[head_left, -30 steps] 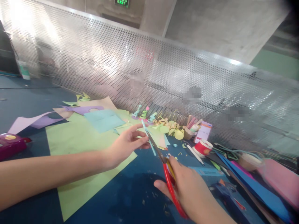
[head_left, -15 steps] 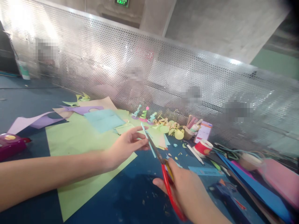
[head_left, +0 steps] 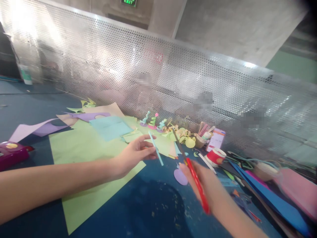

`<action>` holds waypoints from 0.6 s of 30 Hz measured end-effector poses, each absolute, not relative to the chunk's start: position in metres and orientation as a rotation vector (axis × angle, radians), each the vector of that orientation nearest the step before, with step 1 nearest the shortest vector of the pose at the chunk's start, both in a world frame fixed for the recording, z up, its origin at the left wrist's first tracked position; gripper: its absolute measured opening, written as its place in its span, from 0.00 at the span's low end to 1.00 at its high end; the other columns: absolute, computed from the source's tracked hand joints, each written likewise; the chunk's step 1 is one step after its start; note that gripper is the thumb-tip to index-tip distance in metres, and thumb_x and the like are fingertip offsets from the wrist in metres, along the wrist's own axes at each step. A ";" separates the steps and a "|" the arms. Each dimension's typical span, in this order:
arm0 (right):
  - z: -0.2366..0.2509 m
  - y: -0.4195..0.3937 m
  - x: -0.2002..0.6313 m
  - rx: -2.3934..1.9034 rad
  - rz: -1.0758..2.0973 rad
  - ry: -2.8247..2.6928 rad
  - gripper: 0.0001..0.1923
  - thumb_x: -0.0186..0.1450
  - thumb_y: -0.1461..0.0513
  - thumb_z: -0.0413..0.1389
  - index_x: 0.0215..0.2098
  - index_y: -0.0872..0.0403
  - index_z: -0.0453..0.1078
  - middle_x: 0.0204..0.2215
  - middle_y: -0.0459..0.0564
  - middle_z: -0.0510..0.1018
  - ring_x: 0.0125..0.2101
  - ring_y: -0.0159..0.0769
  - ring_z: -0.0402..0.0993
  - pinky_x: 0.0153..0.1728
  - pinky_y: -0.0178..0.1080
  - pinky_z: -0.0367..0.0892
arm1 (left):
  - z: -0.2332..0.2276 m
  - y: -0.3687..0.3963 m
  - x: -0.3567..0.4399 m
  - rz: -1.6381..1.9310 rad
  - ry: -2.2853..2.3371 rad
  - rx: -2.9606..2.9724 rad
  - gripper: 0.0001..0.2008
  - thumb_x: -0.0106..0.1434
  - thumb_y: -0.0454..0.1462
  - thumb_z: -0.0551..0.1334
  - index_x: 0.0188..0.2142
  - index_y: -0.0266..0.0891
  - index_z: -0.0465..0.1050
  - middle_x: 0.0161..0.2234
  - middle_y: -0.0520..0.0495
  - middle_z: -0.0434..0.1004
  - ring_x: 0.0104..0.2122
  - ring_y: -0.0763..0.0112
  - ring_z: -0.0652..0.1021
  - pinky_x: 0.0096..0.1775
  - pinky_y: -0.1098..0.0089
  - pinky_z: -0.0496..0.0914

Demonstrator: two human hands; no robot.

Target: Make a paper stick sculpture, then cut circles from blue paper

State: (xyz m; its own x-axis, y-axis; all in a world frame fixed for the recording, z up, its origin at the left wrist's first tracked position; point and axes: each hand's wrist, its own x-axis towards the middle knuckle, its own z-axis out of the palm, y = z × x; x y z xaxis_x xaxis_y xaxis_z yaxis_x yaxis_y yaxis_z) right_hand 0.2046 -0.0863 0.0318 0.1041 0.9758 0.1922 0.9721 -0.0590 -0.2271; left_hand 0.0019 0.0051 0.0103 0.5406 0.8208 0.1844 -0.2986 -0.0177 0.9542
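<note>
Your left hand (head_left: 140,150) pinches the blue strip (head_left: 159,156); your right hand (head_left: 206,183) holds the scissors (head_left: 197,185) apart from it.
From the left hand's closed pinch, the strip slants far-left to near-right, roughly parallel with the scissors. Your right hand, wrapped around their handles, is farther off, right of the strip; a purple disc (head_left: 180,177) sits just to that hand's left.

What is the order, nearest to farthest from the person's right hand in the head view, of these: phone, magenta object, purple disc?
1. Purple disc: just left of the right hand.
2. Phone: ahead of it, slightly right.
3. Magenta object: at the picture's left edge.
</note>
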 end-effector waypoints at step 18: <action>0.016 -0.053 0.307 -2.454 -0.184 -1.856 0.15 0.61 0.58 0.48 0.30 0.59 0.73 0.27 0.61 0.79 0.31 0.51 0.76 0.30 0.43 0.65 | 0.005 0.004 0.003 0.693 0.401 1.147 0.10 0.61 0.36 0.59 0.42 0.37 0.71 0.36 0.45 0.74 0.40 0.67 0.75 0.48 0.65 0.66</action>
